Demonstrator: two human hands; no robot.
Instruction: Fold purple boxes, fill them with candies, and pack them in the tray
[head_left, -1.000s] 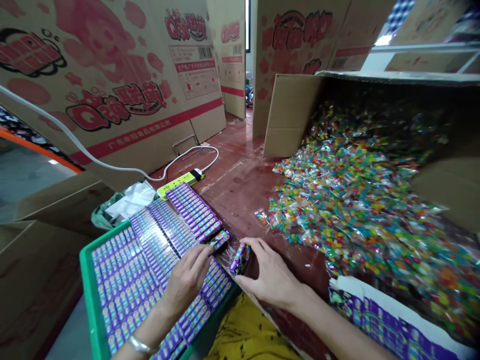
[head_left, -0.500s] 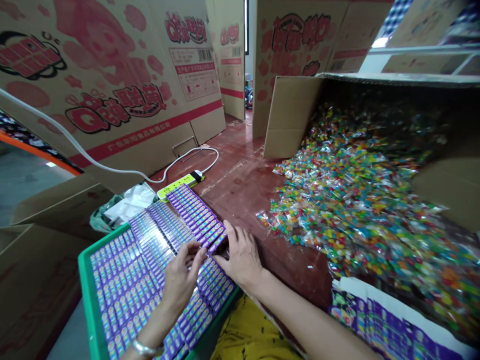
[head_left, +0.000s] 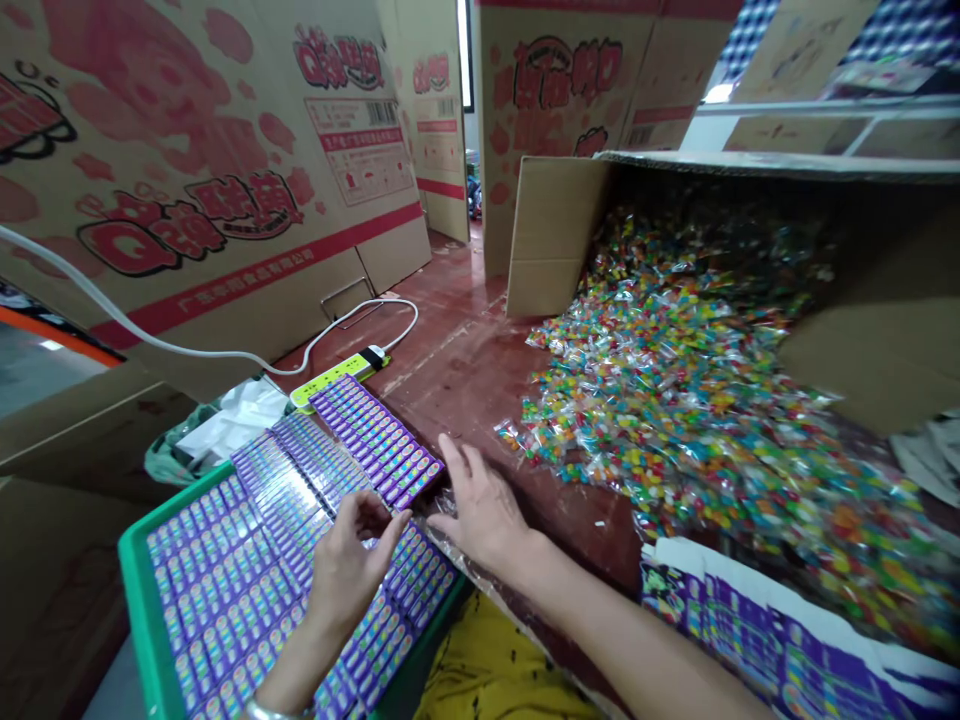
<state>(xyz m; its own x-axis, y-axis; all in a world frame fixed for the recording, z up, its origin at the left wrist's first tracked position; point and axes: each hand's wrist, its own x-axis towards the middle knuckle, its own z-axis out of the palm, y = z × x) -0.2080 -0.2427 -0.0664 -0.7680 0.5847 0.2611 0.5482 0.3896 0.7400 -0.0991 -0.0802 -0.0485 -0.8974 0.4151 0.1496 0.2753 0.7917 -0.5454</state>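
Note:
My left hand (head_left: 351,560) hovers over rows of small purple candy boxes (head_left: 247,560) packed in a green tray (head_left: 142,610). Its fingers are loosely curled and apart, holding nothing I can see. My right hand (head_left: 480,505) lies flat and open beside the end of the far row of purple boxes (head_left: 375,435), fingers stretched toward the red table (head_left: 465,370). The two hands nearly touch at the fingertips.
A heap of colourful wrapped candies (head_left: 697,400) spills from a tipped cardboard box (head_left: 862,290) at right. Flat purple box blanks (head_left: 757,640) lie at lower right. A green power strip (head_left: 334,372) with white cable, crumpled paper (head_left: 225,415) and large printed cartons (head_left: 195,170) stand behind.
My right hand brought a small purple box from the table to the row's end, let it go, and now lies open. My left hand stayed over the tray. The camera shifted slightly right.

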